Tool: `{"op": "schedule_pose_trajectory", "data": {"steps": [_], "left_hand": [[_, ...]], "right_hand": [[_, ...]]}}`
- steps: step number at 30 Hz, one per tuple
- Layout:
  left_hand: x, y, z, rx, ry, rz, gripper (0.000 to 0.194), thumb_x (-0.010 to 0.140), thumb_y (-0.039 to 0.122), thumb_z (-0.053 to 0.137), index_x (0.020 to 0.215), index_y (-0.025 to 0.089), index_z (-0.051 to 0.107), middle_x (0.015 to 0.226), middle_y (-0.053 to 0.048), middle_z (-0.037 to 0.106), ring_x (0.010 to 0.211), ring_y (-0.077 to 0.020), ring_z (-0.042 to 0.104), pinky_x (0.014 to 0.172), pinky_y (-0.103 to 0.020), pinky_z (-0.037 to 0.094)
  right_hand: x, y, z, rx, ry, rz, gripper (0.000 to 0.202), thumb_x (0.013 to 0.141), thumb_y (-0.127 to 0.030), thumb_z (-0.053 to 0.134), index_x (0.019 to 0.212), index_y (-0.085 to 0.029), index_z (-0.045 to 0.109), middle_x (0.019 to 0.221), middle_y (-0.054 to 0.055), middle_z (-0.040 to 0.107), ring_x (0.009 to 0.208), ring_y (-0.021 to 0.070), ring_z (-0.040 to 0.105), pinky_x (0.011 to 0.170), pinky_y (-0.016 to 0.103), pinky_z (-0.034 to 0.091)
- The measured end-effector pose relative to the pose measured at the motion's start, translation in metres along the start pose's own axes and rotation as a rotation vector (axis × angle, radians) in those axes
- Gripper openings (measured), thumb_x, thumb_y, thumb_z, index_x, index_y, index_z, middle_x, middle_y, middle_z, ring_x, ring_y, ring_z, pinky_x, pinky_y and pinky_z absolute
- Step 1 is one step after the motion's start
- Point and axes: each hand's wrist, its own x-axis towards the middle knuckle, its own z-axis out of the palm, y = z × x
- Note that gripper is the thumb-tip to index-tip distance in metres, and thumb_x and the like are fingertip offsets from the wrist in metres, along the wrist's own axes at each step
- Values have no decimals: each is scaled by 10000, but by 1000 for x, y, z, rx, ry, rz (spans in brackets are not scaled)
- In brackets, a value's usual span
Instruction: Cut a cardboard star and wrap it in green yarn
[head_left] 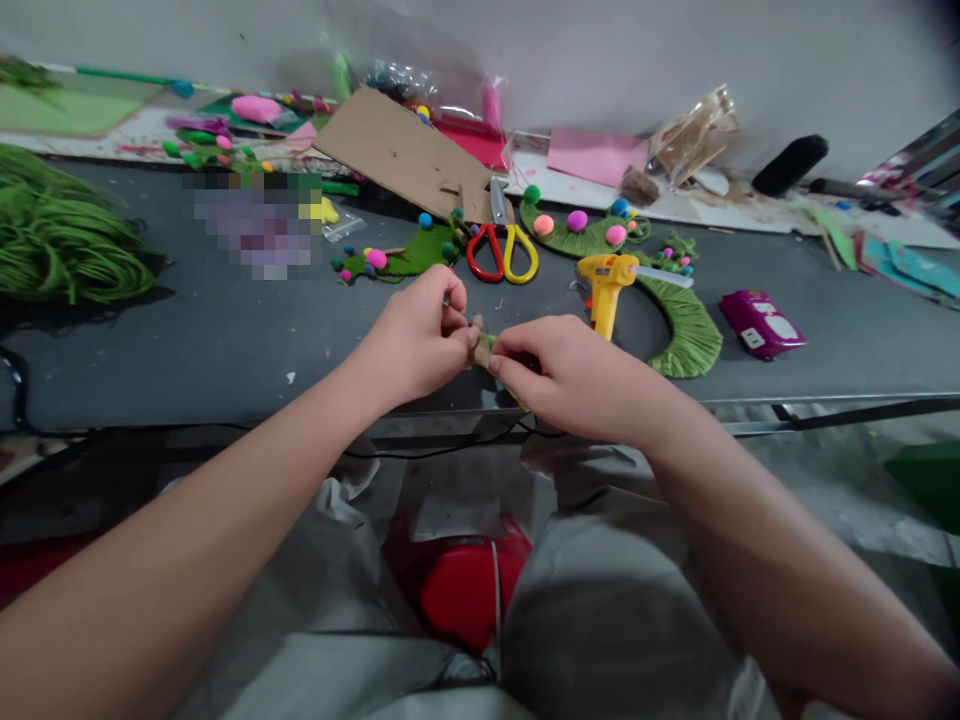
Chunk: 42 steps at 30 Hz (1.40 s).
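Observation:
Between my hands, at the table's front edge, is a small brown cardboard piece [481, 350] with a bit of green on it. My left hand [420, 335] pinches its left side with thumb and curled fingers. On the right, my right hand [566, 372] grips the same piece with thumb and forefinger; my fingers hide much of it. Scissors [502, 250] with one red and one yellow handle lie just beyond. A yellow glue gun [609, 278] with a glue stick in its back rests beside a green yarn-wrapped ring [686, 330], past my right hand.
A heap of green yarn [60, 230] lies at the left on the grey table [187, 370]. Behind are a cardboard sheet [409, 155], green pieces with colored pom-poms [577, 221] and pink paper [596, 155]. A purple packet [763, 324] sits right; a red stool [457, 590] is below.

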Motion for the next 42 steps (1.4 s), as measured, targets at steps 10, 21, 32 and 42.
{"op": "schedule_pose_trajectory", "data": {"steps": [10, 21, 32, 42], "left_hand": [[-2, 9, -8, -59, 145, -46, 310, 764, 198, 682, 894, 252, 406, 729, 28, 645, 729, -184, 665, 675, -323, 497], [-1, 6, -8, 55, 139, 27, 289, 793, 236, 676, 888, 256, 404, 737, 19, 661, 803, -212, 689, 718, -341, 490], [-2, 5, -7, -65, 157, 86, 308, 781, 134, 680, 874, 249, 410, 740, 33, 642, 746, -171, 683, 663, -289, 498], [2, 22, -16, -517, 72, -7, 401, 812, -122, 578, 782, 223, 376, 569, 118, 396, 500, -68, 587, 542, -221, 495]], "right_hand": [[-2, 7, 4, 19, 38, 0, 289, 966, -296, 496, 777, -171, 676, 775, 48, 650, 657, 142, 451, 614, 299, 297], [-4, -4, 7, -108, 34, 18, 274, 984, -323, 465, 790, -190, 605, 789, 68, 642, 661, 159, 482, 663, 307, 326], [-3, -6, 10, -137, 20, -59, 218, 991, -288, 453, 809, -212, 546, 773, 37, 610, 656, 155, 450, 646, 292, 283], [-7, 4, -1, -72, -5, -94, 212, 974, -260, 483, 806, -210, 602, 738, 10, 597, 624, 132, 423, 633, 279, 288]]}}
